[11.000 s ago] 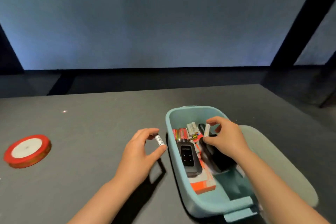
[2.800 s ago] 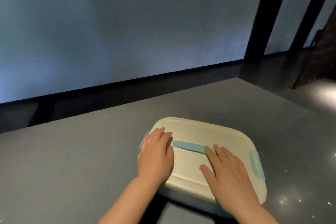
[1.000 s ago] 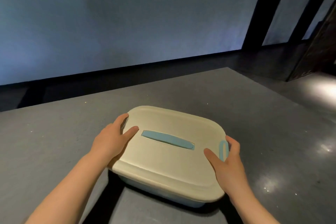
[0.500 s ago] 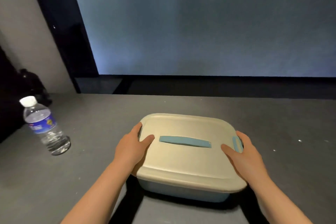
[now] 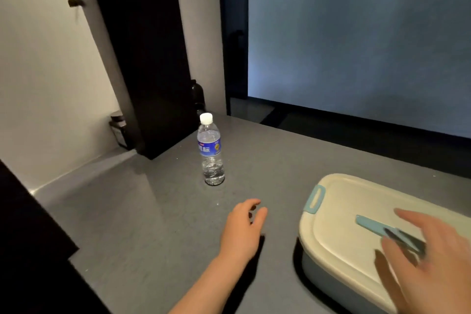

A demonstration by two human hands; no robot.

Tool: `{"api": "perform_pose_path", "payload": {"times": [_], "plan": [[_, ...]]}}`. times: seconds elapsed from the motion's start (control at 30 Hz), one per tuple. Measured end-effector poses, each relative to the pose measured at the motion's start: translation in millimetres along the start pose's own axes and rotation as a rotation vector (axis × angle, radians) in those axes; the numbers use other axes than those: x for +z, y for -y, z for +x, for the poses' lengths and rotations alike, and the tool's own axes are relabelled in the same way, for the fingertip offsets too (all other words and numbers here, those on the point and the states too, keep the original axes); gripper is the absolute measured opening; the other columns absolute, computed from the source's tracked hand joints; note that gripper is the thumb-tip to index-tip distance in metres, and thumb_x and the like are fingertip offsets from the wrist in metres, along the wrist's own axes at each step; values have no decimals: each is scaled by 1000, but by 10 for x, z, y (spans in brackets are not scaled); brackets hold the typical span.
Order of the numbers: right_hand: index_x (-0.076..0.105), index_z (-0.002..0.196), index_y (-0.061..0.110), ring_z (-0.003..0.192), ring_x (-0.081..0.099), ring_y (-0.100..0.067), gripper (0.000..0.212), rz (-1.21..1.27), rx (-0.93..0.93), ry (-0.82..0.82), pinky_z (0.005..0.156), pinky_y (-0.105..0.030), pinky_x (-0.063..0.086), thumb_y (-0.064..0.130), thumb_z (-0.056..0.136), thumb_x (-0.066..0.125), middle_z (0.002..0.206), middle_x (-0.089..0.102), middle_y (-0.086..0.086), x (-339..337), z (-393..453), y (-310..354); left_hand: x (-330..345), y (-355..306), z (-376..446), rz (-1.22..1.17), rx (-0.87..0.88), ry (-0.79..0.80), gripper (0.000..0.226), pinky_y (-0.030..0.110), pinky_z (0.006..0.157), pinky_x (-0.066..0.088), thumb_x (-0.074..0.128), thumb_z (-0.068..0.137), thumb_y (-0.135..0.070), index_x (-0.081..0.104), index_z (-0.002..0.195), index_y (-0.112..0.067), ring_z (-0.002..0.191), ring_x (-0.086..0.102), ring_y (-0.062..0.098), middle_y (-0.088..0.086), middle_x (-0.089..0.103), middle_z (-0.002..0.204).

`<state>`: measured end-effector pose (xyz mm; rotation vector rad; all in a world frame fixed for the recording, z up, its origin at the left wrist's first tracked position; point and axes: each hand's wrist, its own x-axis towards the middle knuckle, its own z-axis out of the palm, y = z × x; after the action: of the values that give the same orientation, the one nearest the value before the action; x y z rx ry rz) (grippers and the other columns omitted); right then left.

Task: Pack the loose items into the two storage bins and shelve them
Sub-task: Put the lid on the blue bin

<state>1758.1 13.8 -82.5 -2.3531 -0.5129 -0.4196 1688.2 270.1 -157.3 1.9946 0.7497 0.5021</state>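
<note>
A light blue storage bin [image 5: 328, 271] with a cream lid [image 5: 341, 214] stands on the grey table at the lower right, its lid on and a blue side latch [image 5: 314, 199] facing left. My left hand [image 5: 242, 232] hovers over bare table to the left of the bin, fingers loosely curled and holding nothing. My right hand [image 5: 430, 267], blurred, is spread above the lid near its blue strip handle [image 5: 369, 225] and holds nothing. The bin's contents are hidden under the lid.
A clear water bottle [image 5: 210, 150] with a blue label and white cap stands upright beyond my left hand. A dark tall panel [image 5: 142, 58] rises at the table's far left corner. The grey table [image 5: 142, 224] stretches left, with a dark edge at the lower left.
Both hands have let go of the bin's sides. The view has swung left, so the bin now sits at the lower right and the bottle near the middle.
</note>
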Motion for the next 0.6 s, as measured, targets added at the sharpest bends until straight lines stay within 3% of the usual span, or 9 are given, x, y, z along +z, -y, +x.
{"api": "perform_pose_path", "payload": {"times": [0.07, 0.13, 0.2, 0.33, 0.43, 0.53, 0.6], "plan": [[60, 109, 31, 108, 46, -17, 41, 175, -63, 43, 92, -45, 38, 15, 74, 75, 110, 55, 8, 337, -22, 504, -266, 396, 40, 150, -21, -53, 32, 33, 98, 43, 58, 90, -32, 59, 120, -24, 111, 55, 15, -4, 59, 121], [62, 106, 29, 105, 46, -9, 33, 248, -172, 99, 89, -32, 34, 21, 75, 66, 107, 56, 13, 752, 17, 909, -507, 737, 94, 283, -32, -83, 35, 32, 102, 38, 59, 87, -30, 57, 122, -24, 120, 49, 16, -5, 56, 127], [62, 110, 24, 109, 52, -14, 37, 312, -177, 181, 90, -26, 34, 23, 74, 65, 108, 55, 12, 1239, 187, 1202, -717, 1007, 156, 399, -58, -86, 41, 29, 105, 32, 59, 86, -36, 55, 125, -27, 127, 40, 15, -7, 49, 135], [41, 139, 19, 128, 44, -19, 76, 476, -29, 423, 103, -31, 37, 25, 74, 80, 138, 47, 0, 1994, 693, 1960, -995, 1292, 294, 515, 0, -34, 51, 29, 110, 20, 57, 86, -48, 48, 132, -30, 136, 26, 13, -6, 37, 146], [22, 149, 17, 137, 36, -22, 103, 558, 65, 491, 108, -35, 35, 30, 69, 85, 152, 33, -5, 2396, 1079, 2388, -1101, 1351, 406, 538, 74, 56, 57, 32, 112, 17, 56, 84, -53, 43, 136, -32, 138, 20, 14, -8, 32, 149], [26, 147, 14, 131, 43, -24, 103, 566, 163, 432, 104, -35, 40, 27, 66, 87, 148, 39, -5, 2701, 1248, 2543, -1159, 1369, 500, 531, 137, 134, 58, 32, 113, 14, 55, 84, -54, 41, 137, -34, 138, 17, 13, -10, 28, 150], [36, 137, 14, 123, 51, -24, 89, 559, 199, 401, 97, -34, 46, 25, 65, 88, 137, 49, -4, 2849, 1233, 2498, -1167, 1368, 539, 542, 164, 178, 56, 33, 115, 14, 54, 85, -52, 40, 137, -36, 139, 15, 12, -12, 27, 150]]}}
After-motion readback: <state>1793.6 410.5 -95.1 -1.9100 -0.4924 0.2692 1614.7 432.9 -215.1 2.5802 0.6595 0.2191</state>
